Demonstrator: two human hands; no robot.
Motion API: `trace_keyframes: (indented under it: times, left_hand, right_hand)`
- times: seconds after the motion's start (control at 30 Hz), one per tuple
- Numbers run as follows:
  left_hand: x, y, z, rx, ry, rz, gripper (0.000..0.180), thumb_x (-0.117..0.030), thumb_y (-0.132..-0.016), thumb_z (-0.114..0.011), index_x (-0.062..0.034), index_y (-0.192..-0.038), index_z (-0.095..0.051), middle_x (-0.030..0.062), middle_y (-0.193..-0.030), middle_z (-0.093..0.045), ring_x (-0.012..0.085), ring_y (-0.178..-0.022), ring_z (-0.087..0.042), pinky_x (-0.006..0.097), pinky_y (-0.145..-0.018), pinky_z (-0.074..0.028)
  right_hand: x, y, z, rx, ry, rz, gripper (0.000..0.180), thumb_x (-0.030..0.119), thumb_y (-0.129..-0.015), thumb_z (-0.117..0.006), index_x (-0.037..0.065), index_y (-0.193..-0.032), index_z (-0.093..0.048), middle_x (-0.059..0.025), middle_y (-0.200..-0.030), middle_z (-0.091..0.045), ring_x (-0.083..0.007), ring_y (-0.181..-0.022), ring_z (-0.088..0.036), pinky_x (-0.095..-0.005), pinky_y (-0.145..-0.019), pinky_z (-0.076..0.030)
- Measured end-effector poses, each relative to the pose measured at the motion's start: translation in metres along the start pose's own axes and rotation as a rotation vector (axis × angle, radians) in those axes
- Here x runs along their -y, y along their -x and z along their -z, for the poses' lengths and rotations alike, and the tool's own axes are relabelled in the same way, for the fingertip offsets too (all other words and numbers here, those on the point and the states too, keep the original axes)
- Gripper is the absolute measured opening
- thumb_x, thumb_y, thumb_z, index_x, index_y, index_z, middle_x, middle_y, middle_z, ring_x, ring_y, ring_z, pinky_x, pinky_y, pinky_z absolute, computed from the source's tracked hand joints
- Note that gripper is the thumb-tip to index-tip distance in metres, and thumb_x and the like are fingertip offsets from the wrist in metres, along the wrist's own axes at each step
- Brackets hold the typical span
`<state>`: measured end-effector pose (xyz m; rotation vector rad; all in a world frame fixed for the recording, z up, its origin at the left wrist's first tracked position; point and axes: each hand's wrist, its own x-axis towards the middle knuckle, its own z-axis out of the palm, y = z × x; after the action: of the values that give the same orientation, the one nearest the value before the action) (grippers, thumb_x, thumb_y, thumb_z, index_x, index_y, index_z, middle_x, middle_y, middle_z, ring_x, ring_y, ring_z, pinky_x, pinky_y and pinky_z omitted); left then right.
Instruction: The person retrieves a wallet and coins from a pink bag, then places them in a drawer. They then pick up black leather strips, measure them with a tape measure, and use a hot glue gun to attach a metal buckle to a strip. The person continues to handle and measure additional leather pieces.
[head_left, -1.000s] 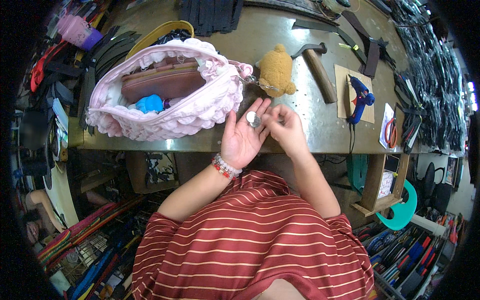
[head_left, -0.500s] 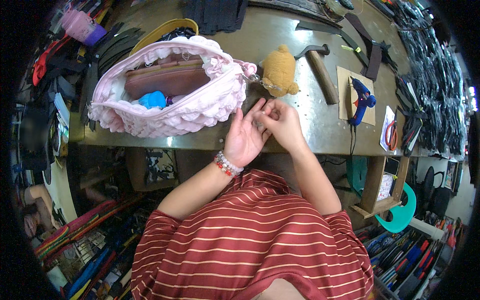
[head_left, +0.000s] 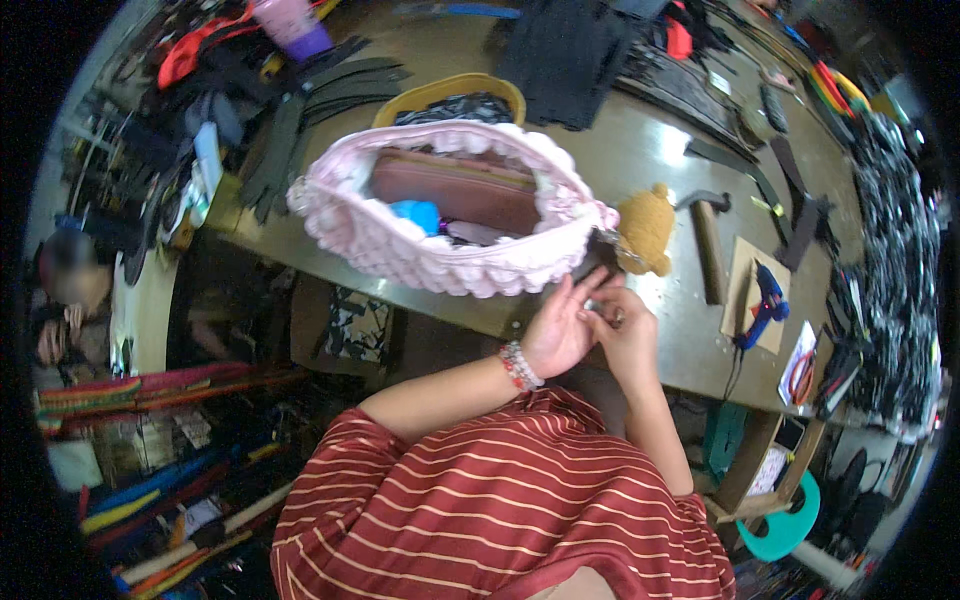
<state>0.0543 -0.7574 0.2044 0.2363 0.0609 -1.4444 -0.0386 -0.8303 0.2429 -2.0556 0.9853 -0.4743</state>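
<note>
a person in a red striped shirt (head_left: 500, 500) works at the near edge of a cluttered workbench (head_left: 640, 150), both hands meeting just in front of a pink ruffled bag (head_left: 440, 250). the left hand (head_left: 560, 335), a beaded bracelet (head_left: 517, 365) at its wrist, is held palm up with fingers (head_left: 580, 290) spread loosely and pointing toward the bag's right end. the right hand (head_left: 625, 335) presses against it, fingers curled together and pinched on a small metal piece (head_left: 600, 305) that is too small to make out; whether the left hand also grips it cannot be told

a second earlier the left palm lay wide open with the small piece resting in plain view on it; since then the right hand has closed over it, and both hands have drawn closer together

the bag lies on its side on the bench, mouth open toward the camera, showing a brown lining, a blue object (head_left: 415, 215) and a dark item inside. a tan plush toy (head_left: 645, 230) sits at its right end, just beside the hands. a hammer (head_left: 705, 240) and a blue glue gun (head_left: 765, 300) lie farther right, well apart from the bag
</note>
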Motion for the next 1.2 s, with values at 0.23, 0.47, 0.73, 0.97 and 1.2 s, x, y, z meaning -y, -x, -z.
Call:
trace_keyframes:
  times: [0.23,0.47,0.73,0.97,1.2]
  left_hand:
    - [-0.012,0.043,-0.041,0.090,-1.008,-0.240,0.055,-0.031,-0.095,-0.050,-0.0096,-0.142,-0.031,0.0081,-0.136,-0.047,0.0190,-0.123,-0.046,0.030,-0.102,-0.038]
    - [-0.178,0.131,-0.120,-0.121,-2.676,-1.060,0.033,-0.028,-0.078,-0.067,-0.0118,-0.107,-0.065,0.0028,-0.101,-0.061,0.0181,-0.092,-0.058,0.040,-0.089,-0.041]
    - [-0.177,0.164,-0.120,0.327,-2.771,-0.907,0.029,-0.027,-0.062,-0.075,-0.0212,-0.090,-0.069,-0.0089,-0.081,-0.058,0.0113,-0.085,-0.055,0.036,-0.088,-0.038]
    - [-0.217,0.126,-0.145,-0.134,-2.801,-0.724,0.027,-0.030,-0.066,-0.076,-0.0133,-0.085,-0.066,-0.0021,-0.093,-0.061,0.0189,-0.091,-0.058,0.038,-0.087,-0.044]
    - [-0.242,0.107,-0.168,0.401,-2.786,-0.845,0.017,-0.017,-0.073,-0.071,-0.0047,-0.074,-0.059,0.0065,-0.084,-0.059,0.0210,-0.075,-0.057,0.033,-0.064,-0.048]
  right_hand:
    - [0.002,-0.003,0.036,0.226,-1.148,-0.571,0.005,0.009,-0.087,-0.056,0.007,-0.089,-0.052,-0.0011,-0.071,-0.055,-0.0057,-0.055,-0.047,-0.0149,-0.043,-0.034]
    - [0.055,-0.007,0.077,0.393,-1.051,-0.422,0.015,0.012,-0.090,-0.054,0.003,-0.102,-0.056,-0.0041,-0.076,-0.057,-0.0122,-0.064,-0.056,-0.0227,-0.045,-0.044]
    - [0.144,-0.008,0.061,0.560,0.565,0.679,0.037,0.016,-0.085,-0.056,0.004,-0.121,-0.052,-0.0069,-0.064,-0.055,-0.0220,-0.059,-0.058,-0.0341,-0.050,-0.047]
    - [0.154,-0.015,0.065,0.646,0.773,0.611,0.036,0.016,-0.082,-0.060,0.008,-0.116,-0.052,-0.0067,-0.066,-0.057,-0.0244,-0.061,-0.061,-0.0355,-0.052,-0.048]
    - [0.145,-0.031,0.101,0.162,0.478,0.348,0.029,0.021,-0.083,-0.062,0.010,-0.111,-0.059,-0.0052,-0.066,-0.055,-0.0162,-0.060,-0.056,-0.0308,-0.054,-0.043]
